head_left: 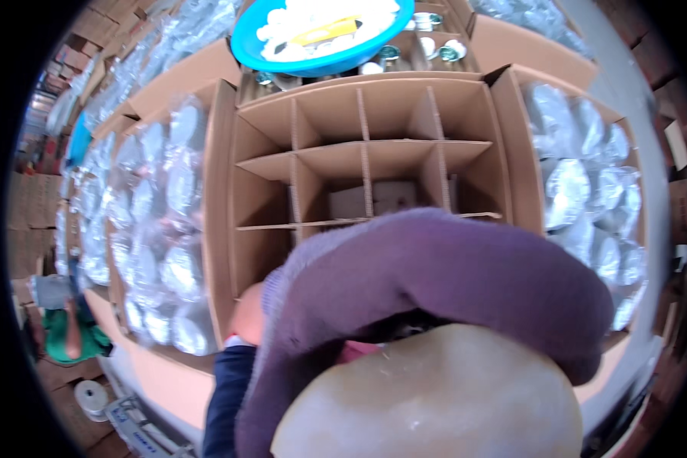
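In front of me stands an open cardboard box (498,164) with crossing cardboard dividers (365,172) that form a grid of compartments. My left hand (250,314) reaches over its near left part from a navy sleeve. A bare patch shows near the wrist, beside lavender knit fabric. Its fingers are hidden behind a large purple cloth shape (443,259), so I cannot tell what they touch. A smooth, cream, rounded thing (427,397) fills the lower middle, too close to make out. My right hand is not in view.
Cartons of clear-wrapped rounded items flank the box, left (183,183) and right (569,195). Beyond it, a blue basin (320,67) of white pieces rests over a carton of glass items (452,50). A person in green (72,336) is at far left, near a white roll (91,398).
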`<state>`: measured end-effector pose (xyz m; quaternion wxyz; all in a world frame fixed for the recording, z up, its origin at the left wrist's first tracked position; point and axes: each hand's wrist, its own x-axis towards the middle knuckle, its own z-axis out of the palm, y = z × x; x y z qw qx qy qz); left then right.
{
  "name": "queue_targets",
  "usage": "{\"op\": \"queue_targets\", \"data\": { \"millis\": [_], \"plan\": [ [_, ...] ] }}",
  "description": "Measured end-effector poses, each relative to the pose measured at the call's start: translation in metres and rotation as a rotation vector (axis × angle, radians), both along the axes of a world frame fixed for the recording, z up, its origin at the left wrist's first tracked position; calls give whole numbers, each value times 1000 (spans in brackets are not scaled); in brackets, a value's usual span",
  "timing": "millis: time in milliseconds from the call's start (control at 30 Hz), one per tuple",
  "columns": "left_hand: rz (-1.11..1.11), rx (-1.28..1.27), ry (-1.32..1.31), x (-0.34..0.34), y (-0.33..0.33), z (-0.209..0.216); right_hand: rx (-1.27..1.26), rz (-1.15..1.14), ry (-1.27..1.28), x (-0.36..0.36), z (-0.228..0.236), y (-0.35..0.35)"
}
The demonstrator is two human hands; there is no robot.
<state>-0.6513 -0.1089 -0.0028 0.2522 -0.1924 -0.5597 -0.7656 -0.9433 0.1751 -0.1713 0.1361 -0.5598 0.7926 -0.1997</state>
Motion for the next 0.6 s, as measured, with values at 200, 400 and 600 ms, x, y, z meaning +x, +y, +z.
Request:
{"op": "queue_targets", "data": {
  "millis": [200,400,600],
  "plan": [
    [160,314,172,31,-7,-5,58,22,57,4,2,-11],
    [1472,-12,-112,64,-211,-47,85,13,51,6,8,-13],
    [1965,-619,-1092,80,-284,-105,77,8,2,6,10,-16]
  ]
}}
